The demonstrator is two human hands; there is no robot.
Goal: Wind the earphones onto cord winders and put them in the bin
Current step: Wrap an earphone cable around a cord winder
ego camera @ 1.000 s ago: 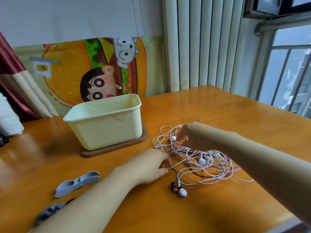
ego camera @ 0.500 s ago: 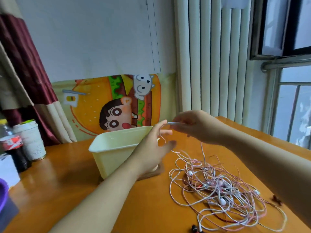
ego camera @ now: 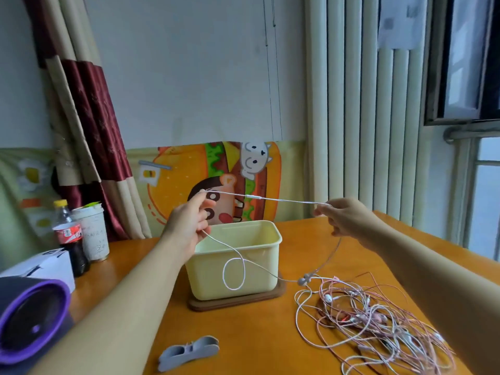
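Note:
Both hands are raised above the table with a white earphone cord (ego camera: 273,198) stretched taut between them. My left hand (ego camera: 189,223) pinches one end over the pale yellow bin (ego camera: 259,277); my right hand (ego camera: 343,217) pinches the other end farther right. Slack cord hangs from my left hand in a loop (ego camera: 234,273) in front of the bin and runs down to a tangled pile of white and pink earphones (ego camera: 378,320) on the table at the right. A grey cord winder (ego camera: 189,351) lies on the table near the front.
The bin stands on a brown coaster (ego camera: 197,305) on the orange wooden table (ego camera: 257,334). At the left are a cola bottle (ego camera: 70,239), a paper cup (ego camera: 93,234), a white box (ego camera: 46,266) and a purple-rimmed speaker (ego camera: 29,318). A radiator and a window are behind, at the right.
Both hands rose from the pile and drew apart, stretching a length of white cord between them. The camera tilted up, bringing the left-side clutter into view.

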